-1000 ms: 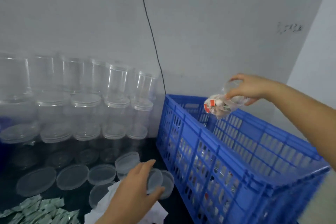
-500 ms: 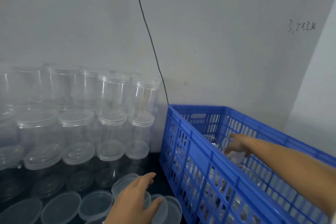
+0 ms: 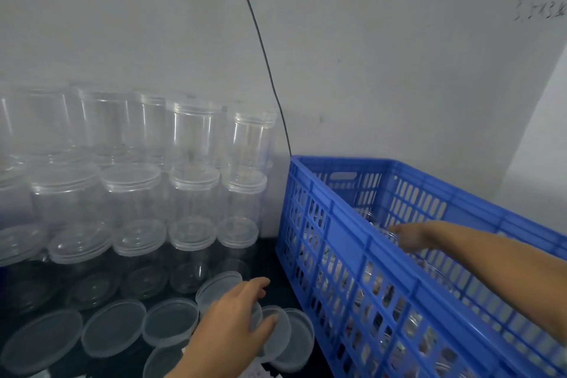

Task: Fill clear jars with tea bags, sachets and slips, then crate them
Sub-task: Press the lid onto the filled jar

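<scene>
My right hand (image 3: 411, 238) reaches down inside the blue slatted crate (image 3: 346, 239) and grips the top of a clear jar (image 3: 385, 232), of which only the rim shows. Filled jars with red and white contents (image 3: 383, 294) show dimly through the crate's slats. My left hand (image 3: 233, 319) lies over the loose translucent lids at the bottom centre. Its thumb and fingers hold one lid (image 3: 257, 314). Stacked empty clear jars (image 3: 193, 187) stand in rows against the wall on the left.
Several loose lids (image 3: 113, 327) lie on the dark tabletop in front of the jar stacks. A black cable (image 3: 260, 40) runs down the grey wall to the crate's far left corner. White paper (image 3: 257, 373) peeks out at the bottom edge.
My right hand has lowered the filled jar from above the crate's rim down into the crate. The view has tilted up, and the sachets at lower left have left the frame. My left hand stays on the lids.
</scene>
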